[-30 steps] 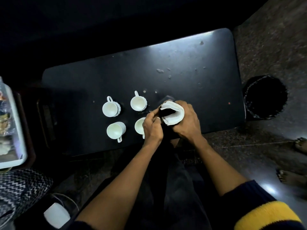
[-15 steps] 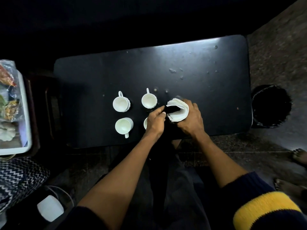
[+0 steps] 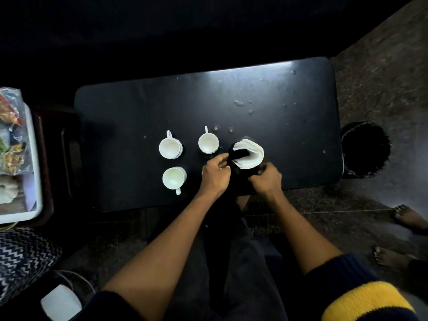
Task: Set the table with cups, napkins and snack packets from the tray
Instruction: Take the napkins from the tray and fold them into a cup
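Napkins (image 3: 249,154) stand in a dark holder at the bench's (image 3: 139,107) five o'clock. Left hand (image 3: 215,173) pinches the holder's edge; right hand (image 3: 266,179) grips its base. A sharp tug could topple the holder or knock the hidden cup beneath the left hand.

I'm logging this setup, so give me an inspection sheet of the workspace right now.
Surface: black table, pale specks and crumbs on its far right part.
Job's things: three white cups in plain view, a fourth mostly hidden by the left hand; napkin stack in a dark holder; snack packets in the tray at left.
Clutter: crumbs only.
Grippers: left hand pinches at the holder; right hand grips its base.
Cables: white cable on the floor.
Surroundings: dark bin, a person's bare feet.
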Demonstrator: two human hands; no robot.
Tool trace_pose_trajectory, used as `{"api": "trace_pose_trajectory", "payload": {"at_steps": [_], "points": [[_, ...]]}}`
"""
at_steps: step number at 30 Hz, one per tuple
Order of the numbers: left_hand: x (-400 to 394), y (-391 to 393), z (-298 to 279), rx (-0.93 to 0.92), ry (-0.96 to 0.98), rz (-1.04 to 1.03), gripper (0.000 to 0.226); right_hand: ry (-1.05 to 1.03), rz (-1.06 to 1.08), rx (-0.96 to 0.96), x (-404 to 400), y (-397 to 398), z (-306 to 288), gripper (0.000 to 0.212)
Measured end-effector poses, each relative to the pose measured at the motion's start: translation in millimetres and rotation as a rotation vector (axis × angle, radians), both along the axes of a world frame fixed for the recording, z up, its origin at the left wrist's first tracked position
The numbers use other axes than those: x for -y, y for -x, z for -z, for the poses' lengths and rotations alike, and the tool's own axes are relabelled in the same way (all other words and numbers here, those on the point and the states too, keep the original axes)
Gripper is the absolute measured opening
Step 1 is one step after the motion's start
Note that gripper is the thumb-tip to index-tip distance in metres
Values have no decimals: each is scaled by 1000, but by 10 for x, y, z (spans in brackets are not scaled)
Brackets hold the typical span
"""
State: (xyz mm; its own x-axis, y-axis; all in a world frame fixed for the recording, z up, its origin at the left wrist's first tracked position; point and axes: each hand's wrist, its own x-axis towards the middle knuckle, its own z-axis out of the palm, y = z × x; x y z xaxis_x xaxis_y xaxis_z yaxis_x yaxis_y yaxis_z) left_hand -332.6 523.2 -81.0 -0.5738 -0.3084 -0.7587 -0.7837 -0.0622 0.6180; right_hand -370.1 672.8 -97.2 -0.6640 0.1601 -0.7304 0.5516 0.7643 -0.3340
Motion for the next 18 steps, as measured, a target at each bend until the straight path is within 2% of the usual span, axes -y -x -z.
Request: {"api": "trace_pose_trajectory", "payload": {"at_steps": [5, 9, 14, 17, 18], "points": [[220, -203, -146, -51, 77, 76, 44, 20, 93, -36, 286, -349, -289, 30], [484, -421, -376, -69, 96, 107, 52, 157, 78, -85, 754, -584, -557, 25], [894, -703, -642, -52, 98, 15, 43, 317, -57, -97, 1399, -691, -829, 21], [1164, -889, -762, -24, 133, -33, 39, 395, -216, -92, 1703, -699, -965, 33], [1268, -955, -812, -8, 141, -57, 41, 406, -282, -86, 1811, -697, -1010, 30]]}}
